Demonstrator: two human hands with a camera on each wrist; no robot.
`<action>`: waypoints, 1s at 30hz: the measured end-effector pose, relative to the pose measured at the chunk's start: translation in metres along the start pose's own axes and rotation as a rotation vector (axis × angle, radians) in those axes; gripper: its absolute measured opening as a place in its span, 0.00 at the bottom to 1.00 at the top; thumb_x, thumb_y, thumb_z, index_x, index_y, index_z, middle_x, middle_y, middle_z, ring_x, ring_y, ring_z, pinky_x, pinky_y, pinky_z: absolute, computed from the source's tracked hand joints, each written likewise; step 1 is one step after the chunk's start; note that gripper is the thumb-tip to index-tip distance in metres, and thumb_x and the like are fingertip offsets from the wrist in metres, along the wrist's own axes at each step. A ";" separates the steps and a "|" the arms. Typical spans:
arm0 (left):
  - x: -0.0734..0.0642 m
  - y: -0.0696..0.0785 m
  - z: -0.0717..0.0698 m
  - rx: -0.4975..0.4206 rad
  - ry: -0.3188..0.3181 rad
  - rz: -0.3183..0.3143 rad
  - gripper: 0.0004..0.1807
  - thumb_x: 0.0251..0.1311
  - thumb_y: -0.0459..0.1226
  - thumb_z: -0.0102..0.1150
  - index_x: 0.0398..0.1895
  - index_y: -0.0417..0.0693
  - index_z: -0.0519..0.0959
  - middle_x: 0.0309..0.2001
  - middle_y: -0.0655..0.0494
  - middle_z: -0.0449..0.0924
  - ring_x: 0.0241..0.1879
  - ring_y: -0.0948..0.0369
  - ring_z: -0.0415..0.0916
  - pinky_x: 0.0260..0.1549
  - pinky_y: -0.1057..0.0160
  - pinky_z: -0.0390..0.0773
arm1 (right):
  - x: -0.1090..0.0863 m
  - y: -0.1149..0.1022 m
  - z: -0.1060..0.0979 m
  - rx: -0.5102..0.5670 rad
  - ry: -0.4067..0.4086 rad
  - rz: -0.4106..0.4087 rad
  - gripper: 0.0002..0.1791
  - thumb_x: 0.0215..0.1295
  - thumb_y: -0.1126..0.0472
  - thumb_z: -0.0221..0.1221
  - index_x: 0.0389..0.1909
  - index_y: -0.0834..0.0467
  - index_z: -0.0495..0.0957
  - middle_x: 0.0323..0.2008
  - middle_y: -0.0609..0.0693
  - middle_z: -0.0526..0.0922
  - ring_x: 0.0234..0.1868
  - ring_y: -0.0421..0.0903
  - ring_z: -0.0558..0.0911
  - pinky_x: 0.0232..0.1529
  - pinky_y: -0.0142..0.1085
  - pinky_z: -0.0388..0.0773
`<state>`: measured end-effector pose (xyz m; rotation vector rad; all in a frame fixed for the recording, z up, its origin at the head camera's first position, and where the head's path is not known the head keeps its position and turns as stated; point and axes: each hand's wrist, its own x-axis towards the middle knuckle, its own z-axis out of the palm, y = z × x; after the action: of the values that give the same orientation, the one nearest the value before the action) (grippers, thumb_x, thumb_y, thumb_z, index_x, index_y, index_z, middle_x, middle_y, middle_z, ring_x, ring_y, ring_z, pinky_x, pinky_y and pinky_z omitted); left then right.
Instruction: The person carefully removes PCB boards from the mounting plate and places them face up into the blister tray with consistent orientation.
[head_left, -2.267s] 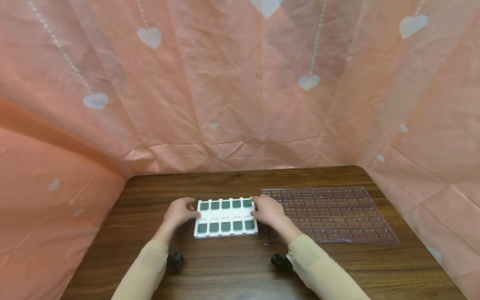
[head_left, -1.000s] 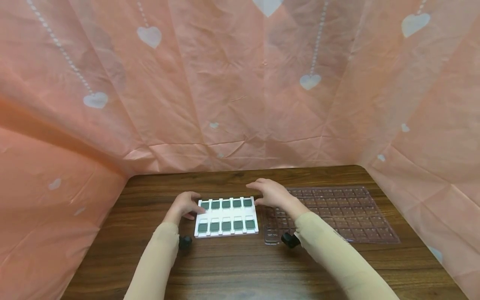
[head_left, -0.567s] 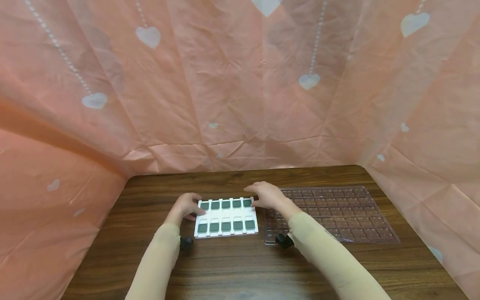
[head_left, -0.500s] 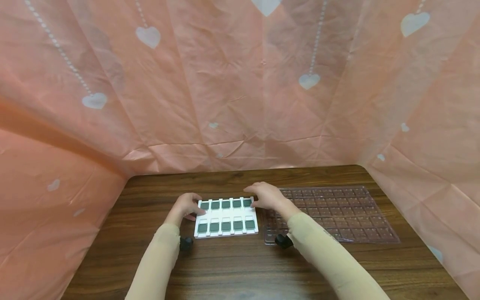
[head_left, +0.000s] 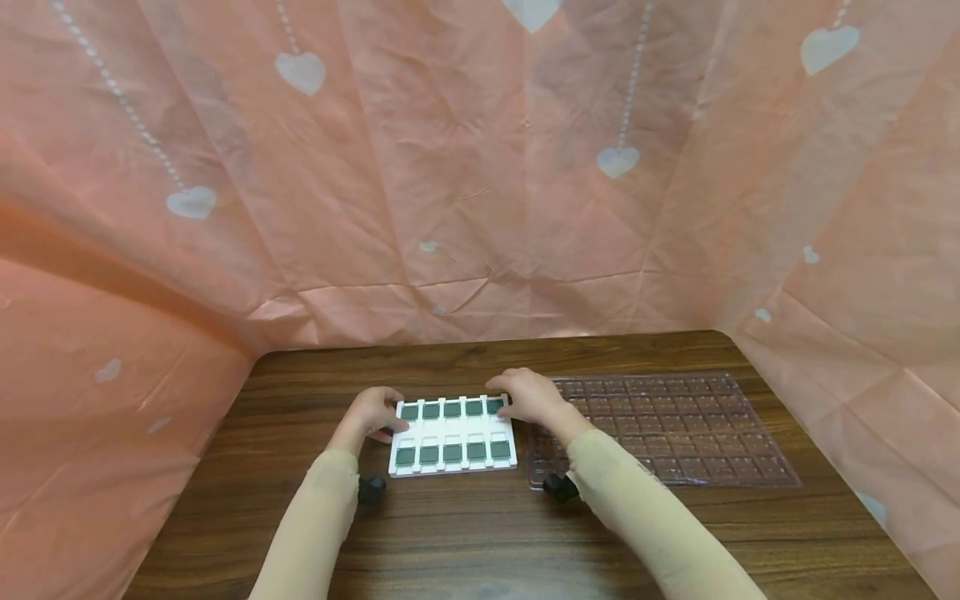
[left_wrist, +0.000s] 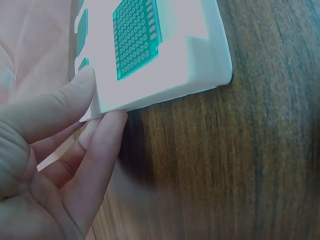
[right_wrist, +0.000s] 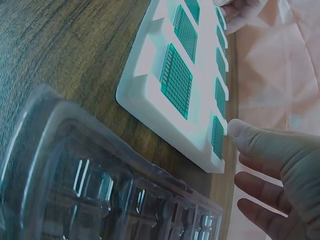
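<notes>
A white plastic tray (head_left: 450, 429) lies on the table with two rows of small green circuit boards (right_wrist: 177, 82) in its slots. At its left edge, my left hand (head_left: 372, 410) pinches the rim, thumb on top and fingers against the side, as the left wrist view shows. My right hand (head_left: 534, 395) is at the far right corner, its fingers spread beyond the tray's end. The right thumb tip (right_wrist: 240, 128) is beside the corner circuit board (right_wrist: 217, 137); whether they touch is hard to tell.
Right of the white tray lies a clear plastic blister tray (head_left: 675, 429) with many square pockets, partly under my right forearm. The brown wooden table (head_left: 450, 542) meets a pink curtain (head_left: 480, 208) with hearts at the back and sides.
My right hand has let go of the tray's right edge, lifted away, then come back left to the far right corner. My left thumb has shifted further onto the tray. The tray has barely moved.
</notes>
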<state>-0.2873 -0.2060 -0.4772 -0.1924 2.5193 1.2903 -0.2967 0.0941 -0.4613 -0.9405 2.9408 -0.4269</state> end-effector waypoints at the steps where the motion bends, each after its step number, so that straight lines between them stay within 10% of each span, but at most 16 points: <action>1: 0.000 0.000 0.000 0.002 -0.001 0.002 0.32 0.46 0.21 0.72 0.59 0.31 0.74 0.38 0.42 0.73 0.33 0.52 0.76 0.25 0.58 0.87 | 0.001 0.000 0.001 -0.002 0.003 0.006 0.28 0.56 0.57 0.73 0.59 0.53 0.80 0.52 0.52 0.81 0.51 0.52 0.80 0.47 0.48 0.82; 30: -0.002 0.000 0.001 0.000 0.007 0.027 0.32 0.46 0.19 0.71 0.59 0.31 0.75 0.35 0.43 0.71 0.31 0.54 0.74 0.24 0.58 0.87 | 0.007 -0.003 0.020 -0.134 0.050 0.013 0.17 0.55 0.57 0.73 0.47 0.52 0.86 0.45 0.49 0.83 0.46 0.51 0.79 0.44 0.45 0.83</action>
<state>-0.2847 -0.2052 -0.4774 -0.1639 2.5360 1.3023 -0.2993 0.0830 -0.4791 -0.9368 3.0514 -0.2593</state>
